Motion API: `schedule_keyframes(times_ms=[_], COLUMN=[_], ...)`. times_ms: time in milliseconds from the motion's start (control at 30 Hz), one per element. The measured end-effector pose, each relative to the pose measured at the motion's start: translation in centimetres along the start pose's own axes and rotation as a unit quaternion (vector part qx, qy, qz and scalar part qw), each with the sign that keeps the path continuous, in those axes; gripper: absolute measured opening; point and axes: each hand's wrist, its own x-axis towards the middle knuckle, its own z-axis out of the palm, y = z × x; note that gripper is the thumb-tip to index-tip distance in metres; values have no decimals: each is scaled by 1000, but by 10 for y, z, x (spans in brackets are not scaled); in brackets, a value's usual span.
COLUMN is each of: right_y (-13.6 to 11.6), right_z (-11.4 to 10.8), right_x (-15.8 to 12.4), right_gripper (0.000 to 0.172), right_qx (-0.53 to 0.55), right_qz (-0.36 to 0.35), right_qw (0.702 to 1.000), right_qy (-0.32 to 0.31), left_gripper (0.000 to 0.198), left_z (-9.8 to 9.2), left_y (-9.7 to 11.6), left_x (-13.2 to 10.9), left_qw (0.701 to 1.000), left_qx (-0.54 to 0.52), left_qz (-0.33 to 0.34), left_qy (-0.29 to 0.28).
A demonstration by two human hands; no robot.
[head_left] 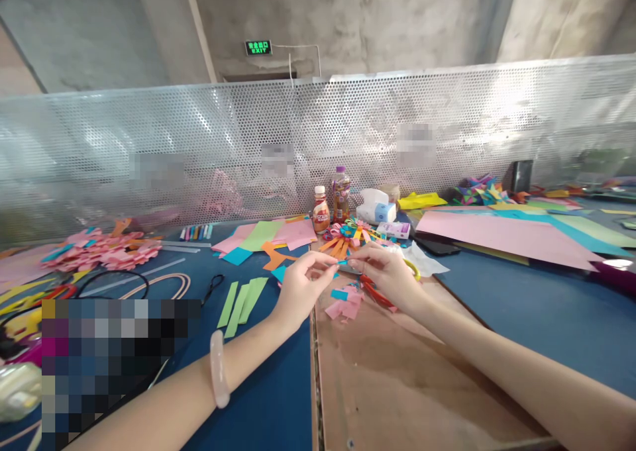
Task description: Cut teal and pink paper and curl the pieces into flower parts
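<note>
Head view: your left hand [302,284] and right hand [385,272] meet fingertip to fingertip above the far edge of the brown board [397,378]. Both pinch a small blue paper strip [342,263] between thumb and forefinger, one hand on each end. Most of the strip is hidden by your fingers, so I can't tell its shape.

- Strip position: held in the air, just in front of the paper flower cluster [348,232], above the pink scraps [346,306].
- Red-handled scissors [375,293] lie right under your right hand, with a yellow loop showing past the knuckles. Can't tell if the hand touches them.
- A loose blue scrap [339,295] lies beside the pink scraps, on the board.
- Three green strips [242,302] lie side by side on the blue table [536,305], left of your left hand and clear of it.
- Pink bracelet [217,369] on your left wrist.
- Two bottles [320,210] stand upright behind the flower cluster, against the perforated metal screen [149,146].
- Stacked coloured sheets [268,236] lie left of the bottles, with a row of markers [196,232] further left.
- Large pink sheet [497,234] lies far right, well apart from your hands.
- Pile of pink cutouts [102,249] is far left.
- Black phone [437,246] lies near the pink sheet's near corner.
</note>
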Motion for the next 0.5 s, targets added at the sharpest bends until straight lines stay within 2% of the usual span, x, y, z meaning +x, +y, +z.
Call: schedule_keyframes(times_ms=[500], right_y=[-4], right_z=[2], right_x=[-1], right_gripper=[14], right_qx=[-17], right_qz=[-14], right_qw=[1000], right_qy=[11], left_gripper=[12], left_z=[0], left_y=[0], left_x=[0], left_qw=[1000], left_qx=[-2], left_qz=[-6], left_qy=[3])
